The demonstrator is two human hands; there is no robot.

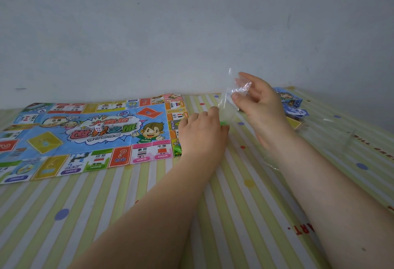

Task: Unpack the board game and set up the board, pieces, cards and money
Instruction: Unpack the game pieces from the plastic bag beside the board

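Wall [191, 23]: plain grey, rising directly behind the far edge of the board.
Sheet [119, 215]: green-and-white striped with coloured dots, under everything; a wide bare stretch lies nearer than the board's near edge, and another strip lies right of the board, where the hands are.
Board [85, 134]: paper, unfolded flat with creases showing; far edge close to the wall, left edge running out of view, right edge partly covered by the left hand.
Right hand [259, 100]: raised right of the board, fingers curled, pinching the top of the bag.
Left hand [200, 132]: lower, over the board's right edge, fingers curled at the bag's bottom end; what exactly it grips is hidden.
Box [291, 100]: blue, printed, well right of the board, behind the right hand, near the wall.
Bag [231, 98]: small, clear plastic, held up just right of the board between both hands.
Green pieces [223, 123]: by the left fingertips, just right of the board; blurred.
Die [99, 128]: white, on the board's centre.
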